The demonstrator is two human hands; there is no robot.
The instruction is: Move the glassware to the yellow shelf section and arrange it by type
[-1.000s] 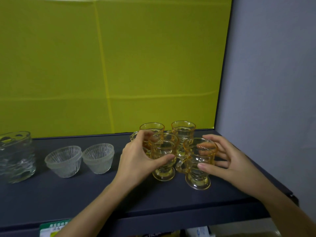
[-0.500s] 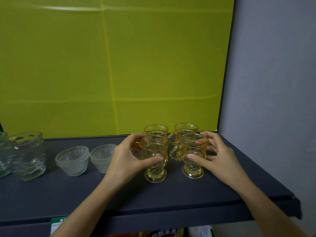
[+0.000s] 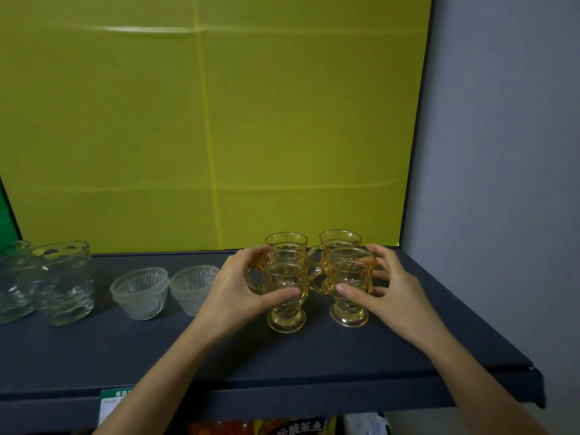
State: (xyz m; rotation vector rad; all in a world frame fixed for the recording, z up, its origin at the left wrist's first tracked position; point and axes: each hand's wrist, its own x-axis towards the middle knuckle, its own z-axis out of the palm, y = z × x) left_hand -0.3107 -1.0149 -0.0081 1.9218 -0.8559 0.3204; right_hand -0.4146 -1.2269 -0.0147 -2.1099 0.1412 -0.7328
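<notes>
Several amber footed glass mugs stand in a tight square on the dark shelf (image 3: 314,356) before the yellow back panel (image 3: 219,120). My left hand (image 3: 238,290) wraps the front left amber mug (image 3: 286,296). My right hand (image 3: 389,293) wraps the front right amber mug (image 3: 349,293). Both mugs rest upright on the shelf. Two more amber mugs (image 3: 286,241) (image 3: 340,238) stand just behind them. Two clear ribbed bowls (image 3: 139,291) (image 3: 193,287) sit to the left. Clear textured tumblers (image 3: 61,282) stand at the far left.
A grey wall (image 3: 502,183) closes the shelf on the right. The shelf's front edge carries a green and white label (image 3: 108,406). Packaged goods (image 3: 282,428) show on the level below. A green panel edge (image 3: 4,208) borders the yellow section at far left.
Both hands slid the two front amber mugs back toward the rear pair, closing the group into a tight square. The view shifted so more of the left tumblers show.
</notes>
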